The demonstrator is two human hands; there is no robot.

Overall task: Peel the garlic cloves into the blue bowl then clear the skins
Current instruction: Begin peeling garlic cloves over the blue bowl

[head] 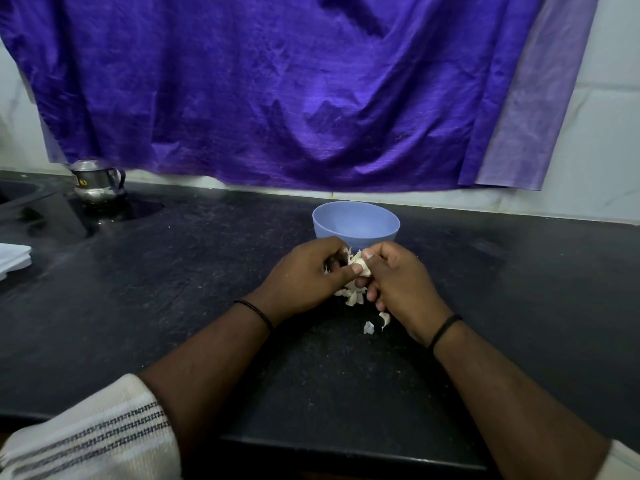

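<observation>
Both hands, left hand [304, 271] and right hand [398, 282], pinch a garlic clove [360, 264] just near of the blue bowl [356, 225], loose skins [355, 296] underneath.

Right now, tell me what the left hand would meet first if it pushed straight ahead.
Probably the blue bowl: the left hand, gripping the garlic, points up-right toward it, though depth is unclear.

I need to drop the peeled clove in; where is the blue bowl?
In the head view the blue bowl stands on the black counter just beyond both hands, centre-right, near the wall under the purple cloth.
</observation>
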